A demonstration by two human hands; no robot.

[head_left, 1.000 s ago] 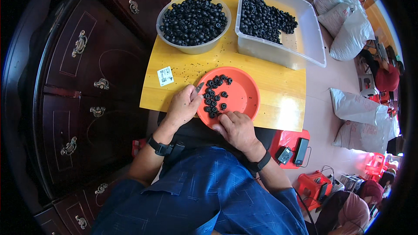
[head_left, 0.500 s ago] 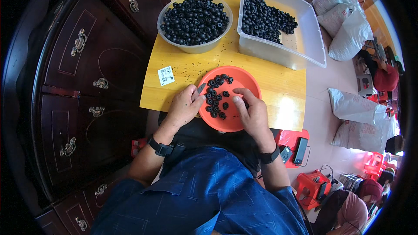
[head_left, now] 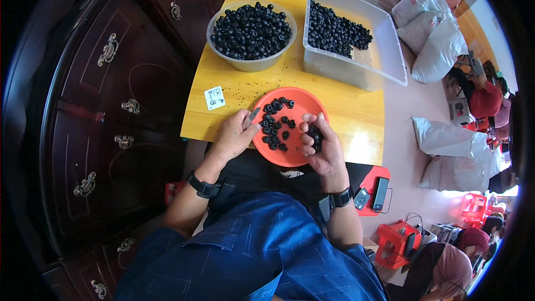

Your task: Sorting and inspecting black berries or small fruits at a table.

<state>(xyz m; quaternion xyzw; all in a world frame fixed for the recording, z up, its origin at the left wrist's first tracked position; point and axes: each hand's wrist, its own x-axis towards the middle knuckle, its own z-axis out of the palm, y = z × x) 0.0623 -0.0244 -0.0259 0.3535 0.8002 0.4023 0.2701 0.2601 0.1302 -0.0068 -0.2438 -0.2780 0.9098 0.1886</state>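
Note:
An orange-red round plate (head_left: 313,102) lies at the near edge of the yellow table, with several small black ring-shaped parts (head_left: 273,125) gathered on its left half. At the plate's left rim, my left hand (head_left: 234,135) is closed on a small knife, its short grey blade (head_left: 254,114) pointing up and to the right. My right hand (head_left: 327,150) is over the plate's right side, turned with the palm partly upward. Its fingers curl around several black ring-shaped parts (head_left: 315,136), partly hidden by the fingers.
A round tub (head_left: 253,66) heaped with black parts and a clear rectangular bin (head_left: 345,72) stand on the table (head_left: 234,83). A white label (head_left: 214,98) and dark crumbs lie nearby. Dark cabinets (head_left: 100,111) are at left; sacks (head_left: 440,50) and red stools (head_left: 393,239) at right.
My right hand has turned from palm down to palm partly up, bringing the black parts in it into view. My left hand keeps the knife at the plate's rim. The view has shifted slightly.

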